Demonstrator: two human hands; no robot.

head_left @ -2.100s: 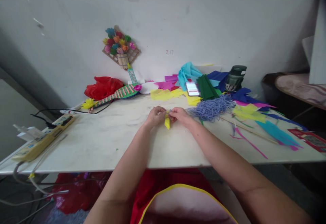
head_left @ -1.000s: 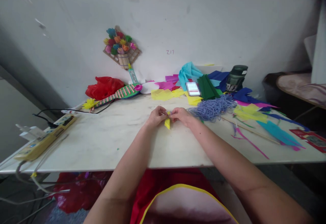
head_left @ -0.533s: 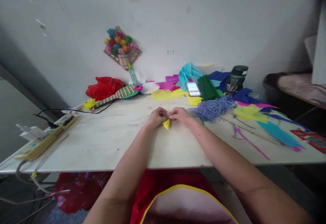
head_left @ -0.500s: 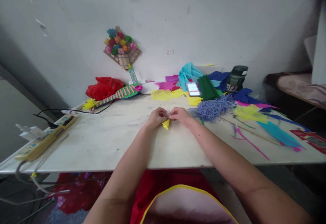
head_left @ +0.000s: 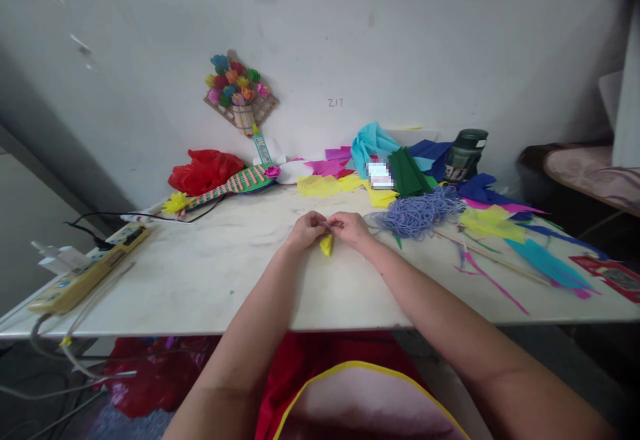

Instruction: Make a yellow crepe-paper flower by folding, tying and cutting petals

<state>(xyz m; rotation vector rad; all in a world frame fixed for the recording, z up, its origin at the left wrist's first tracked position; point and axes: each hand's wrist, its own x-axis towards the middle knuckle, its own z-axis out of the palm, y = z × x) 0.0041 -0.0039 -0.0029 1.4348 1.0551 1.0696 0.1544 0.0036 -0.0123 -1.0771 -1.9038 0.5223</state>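
My left hand [head_left: 306, 229] and my right hand [head_left: 352, 228] meet at the middle of the white table [head_left: 200, 273]. Both pinch the top of a small folded yellow paper piece [head_left: 327, 245], whose pointed end hangs down toward the tabletop. The fingers of both hands are curled tight around it. A thin pale strand seems to run between the fingertips, too small to make out. A heap of lilac yarn [head_left: 417, 211] lies just right of my right hand.
Coloured tissue sheets [head_left: 405, 170] and a dark jar [head_left: 464, 153] are piled at the back right. Paper strips and a thin stick [head_left: 487, 252] lie at the right. A red bag [head_left: 203, 170], a striped paper guitar [head_left: 230, 185] and a power strip [head_left: 85, 270] sit at the left.
Both hands stayed at the same spot, working their fingertips. The yellow piece has been gathered tighter and looks shorter than two seconds ago.
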